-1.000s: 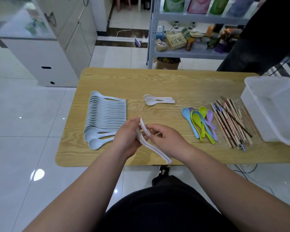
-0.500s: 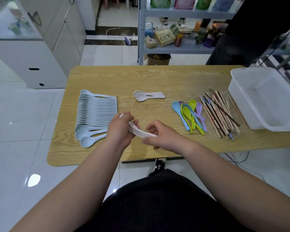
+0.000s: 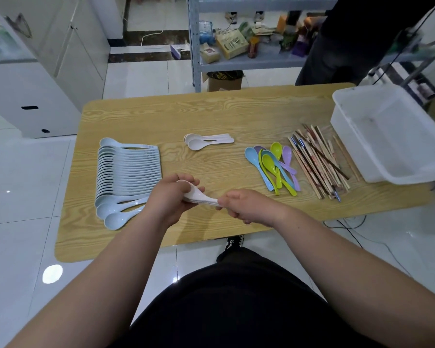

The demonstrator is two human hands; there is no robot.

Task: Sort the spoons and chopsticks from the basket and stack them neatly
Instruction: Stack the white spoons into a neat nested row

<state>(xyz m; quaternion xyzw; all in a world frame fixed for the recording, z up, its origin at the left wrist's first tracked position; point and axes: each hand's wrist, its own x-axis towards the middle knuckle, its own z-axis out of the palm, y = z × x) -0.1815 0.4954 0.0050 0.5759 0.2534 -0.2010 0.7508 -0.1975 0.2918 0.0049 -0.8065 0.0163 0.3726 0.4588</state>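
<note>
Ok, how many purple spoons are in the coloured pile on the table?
2. One purple spoon lies right beside the chopsticks. The other peeks out further left, mostly behind a blue spoon. More could be hidden underneath.

- Pale blue spoons (image 3: 128, 172): neat overlapped row, left of frame, handles pointing right.
- White spoons (image 3: 206, 141): small nested stack, upper centre.
- Pinkish-white spoons (image 3: 200, 196): nested, held between left hand (image 3: 168, 199) and right hand (image 3: 246, 207), centre.
- Coloured spoons (image 3: 274, 167): loose fan, right of centre.
- Chopsticks (image 3: 319, 162): rough bundle just beside them.
- White basket (image 3: 392, 141): right edge.
</note>
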